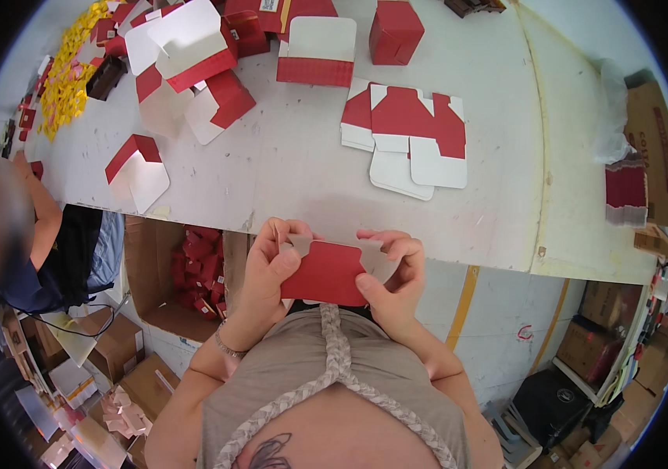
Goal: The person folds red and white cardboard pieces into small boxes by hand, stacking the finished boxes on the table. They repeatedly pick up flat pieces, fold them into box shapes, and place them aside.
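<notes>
A partly folded red and white cardboard box (325, 273) is held up in front of my torso, just before the table's near edge. My left hand (270, 266) grips its left side, thumb on the red face and fingers behind. At the right side, my right hand (398, 270) pinches it in the same way, with some fingertips hidden behind a grey-white flap. Beyond my hands, a stack of flat red and white box blanks (404, 117) lies on the white table (295, 148). One partly folded box (139, 168) rests on the table to the left.
Several open boxes (314, 59) and one closed red box (396, 33) stand at the back. Yellow wrapped pieces (68, 74) are piled far left. Below the table, a carton (150, 266) holds red boxes (200, 266). Another person (37, 227) is at the left edge.
</notes>
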`<state>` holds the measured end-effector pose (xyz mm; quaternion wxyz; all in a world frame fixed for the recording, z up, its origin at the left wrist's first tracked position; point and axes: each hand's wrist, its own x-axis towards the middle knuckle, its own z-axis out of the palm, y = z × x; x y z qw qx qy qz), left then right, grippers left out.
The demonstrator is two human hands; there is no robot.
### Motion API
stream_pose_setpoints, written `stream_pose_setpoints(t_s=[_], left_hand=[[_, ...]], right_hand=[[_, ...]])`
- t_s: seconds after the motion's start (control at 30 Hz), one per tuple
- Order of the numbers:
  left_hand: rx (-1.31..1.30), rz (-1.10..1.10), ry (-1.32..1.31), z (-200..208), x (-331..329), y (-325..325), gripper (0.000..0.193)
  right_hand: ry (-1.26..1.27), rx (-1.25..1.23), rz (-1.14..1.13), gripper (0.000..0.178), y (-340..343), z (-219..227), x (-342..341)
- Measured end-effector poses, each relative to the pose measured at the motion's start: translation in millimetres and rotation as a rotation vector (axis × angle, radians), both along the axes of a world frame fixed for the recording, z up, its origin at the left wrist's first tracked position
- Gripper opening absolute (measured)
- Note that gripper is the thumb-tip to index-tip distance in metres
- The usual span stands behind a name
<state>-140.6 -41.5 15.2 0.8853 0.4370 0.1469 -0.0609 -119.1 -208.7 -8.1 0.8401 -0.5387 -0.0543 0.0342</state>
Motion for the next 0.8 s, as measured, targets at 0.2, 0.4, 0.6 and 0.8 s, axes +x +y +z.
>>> stream_pose_setpoints(t_s=[0.2, 0.4, 0.6, 0.8], left_hand=[[-0.241, -0.024, 0.059, -42, -16, 2, 0.043], [0.163, -0.228, 0.238, -31, -22, 7, 0.008], [0.619, -0.271, -0.327, -46, -41, 5, 0.008], [0.796, -0.149, -0.229, -20, -17, -6, 0.01]], right_hand=[[0.36, 0.615, 0.387, 0.023, -22, -46, -22], [0.865, 0.309, 0.447, 0.019, -24, -24, -19], [0.697, -0.139, 0.525, 0.034, -21, -22, -20], [0.398, -0.228, 0.408, 0.038, -5, 2, -9]])
